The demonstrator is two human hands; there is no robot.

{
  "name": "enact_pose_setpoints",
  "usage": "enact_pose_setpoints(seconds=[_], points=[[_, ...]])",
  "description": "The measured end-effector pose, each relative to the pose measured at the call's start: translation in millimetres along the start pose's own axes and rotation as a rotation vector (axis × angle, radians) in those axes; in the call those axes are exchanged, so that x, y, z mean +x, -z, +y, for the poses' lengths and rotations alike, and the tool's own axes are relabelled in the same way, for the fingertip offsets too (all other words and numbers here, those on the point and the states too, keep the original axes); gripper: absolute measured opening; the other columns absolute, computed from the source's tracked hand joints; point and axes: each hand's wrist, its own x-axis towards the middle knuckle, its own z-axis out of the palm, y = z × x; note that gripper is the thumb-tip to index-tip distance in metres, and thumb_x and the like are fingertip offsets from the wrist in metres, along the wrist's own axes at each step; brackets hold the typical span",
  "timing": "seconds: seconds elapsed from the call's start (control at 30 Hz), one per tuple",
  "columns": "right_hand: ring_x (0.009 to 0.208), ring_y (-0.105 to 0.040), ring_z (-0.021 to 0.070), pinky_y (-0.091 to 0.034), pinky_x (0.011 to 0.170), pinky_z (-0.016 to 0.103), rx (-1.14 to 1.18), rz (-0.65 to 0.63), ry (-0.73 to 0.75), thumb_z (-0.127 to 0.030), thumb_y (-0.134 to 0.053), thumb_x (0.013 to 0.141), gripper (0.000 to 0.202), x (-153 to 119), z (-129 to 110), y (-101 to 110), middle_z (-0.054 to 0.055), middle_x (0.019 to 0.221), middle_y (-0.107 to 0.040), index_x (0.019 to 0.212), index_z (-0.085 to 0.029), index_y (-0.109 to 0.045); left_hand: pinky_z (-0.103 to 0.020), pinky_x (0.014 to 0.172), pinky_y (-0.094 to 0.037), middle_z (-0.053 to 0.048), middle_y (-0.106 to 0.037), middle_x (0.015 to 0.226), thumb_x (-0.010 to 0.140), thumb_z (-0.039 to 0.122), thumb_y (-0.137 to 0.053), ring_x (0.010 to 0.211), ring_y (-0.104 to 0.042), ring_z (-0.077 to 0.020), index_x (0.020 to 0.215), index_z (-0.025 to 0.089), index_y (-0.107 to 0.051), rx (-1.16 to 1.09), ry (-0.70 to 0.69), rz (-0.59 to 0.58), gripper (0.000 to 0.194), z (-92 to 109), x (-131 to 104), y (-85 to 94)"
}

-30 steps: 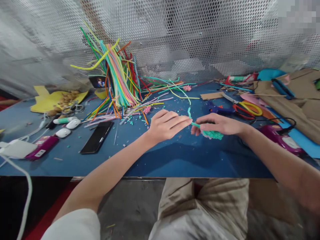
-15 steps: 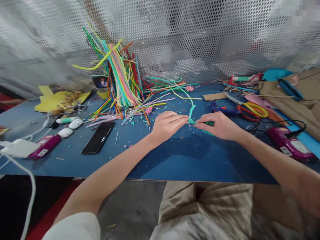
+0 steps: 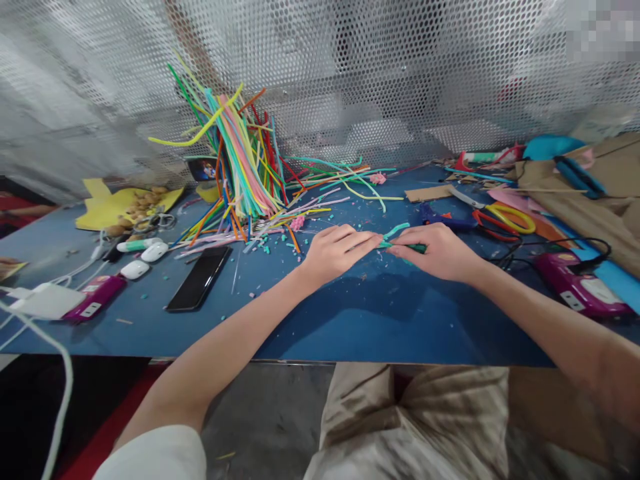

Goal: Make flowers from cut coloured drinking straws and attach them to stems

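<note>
My left hand (image 3: 343,253) is closed, its fingertips pinching a turquoise pipe cleaner (image 3: 397,231) over the middle of the table. A loose end of it sticks out up and to the right between the hands. My right hand (image 3: 434,248) meets it from the other side, thumb and fingers pressed together on the same green work. A darker green piece (image 3: 419,249) shows under the right fingers, and I cannot tell its exact kind. The fingertips nearly touch and hide much of what they hold.
A bundle of coloured pipe cleaners (image 3: 245,153) stands at the back left, with loose ones around it. A black phone (image 3: 199,279) lies left of the hands. To the right are scissors (image 3: 510,219), a blue glue gun (image 3: 445,219) and a purple power strip (image 3: 580,287). A perforated metal screen (image 3: 380,80) rises behind.
The loose turquoise end, upright between my hands before, now leans over to the right. My left fingertips have shifted slightly right; the right hand stays nearly in place.
</note>
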Motion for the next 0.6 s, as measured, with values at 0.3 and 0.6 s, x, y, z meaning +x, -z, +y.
enact_pose_setpoints(seconds=[0.3, 0.6], points=[[0.091, -0.071, 0.0233, -0.051, 0.081, 0.036, -0.204, 0.117, 0.051, -0.043, -0.056, 0.095, 0.027, -2.3, 5.1, -4.2, 0.002, 0.101, -0.077, 0.102, -0.030, -0.079, -0.027, 0.073, -0.051, -0.003, -0.076, 0.102, 0.096, 0.025, -0.060, 0.083, -0.067, -0.0132, 0.114, 0.023, -0.069, -0.010, 0.042, -0.005, 0.020, 3.7, 3.5, -5.4], [0.094, -0.070, 0.0254, -0.049, 0.086, 0.038, -0.030, 0.189, -0.034, -0.052, -0.061, 0.089, 0.032, -2.2, -7.4, 7.3, 0.005, 0.103, -0.076, 0.102, -0.025, -0.075, -0.026, 0.076, -0.050, -0.001, -0.076, 0.097, 0.095, 0.023, -0.061, 0.081, -0.066, -0.0123, 0.104, 0.019, -0.069, -0.158, 0.187, 0.016, 0.012, 9.2, 9.7, -5.9]])
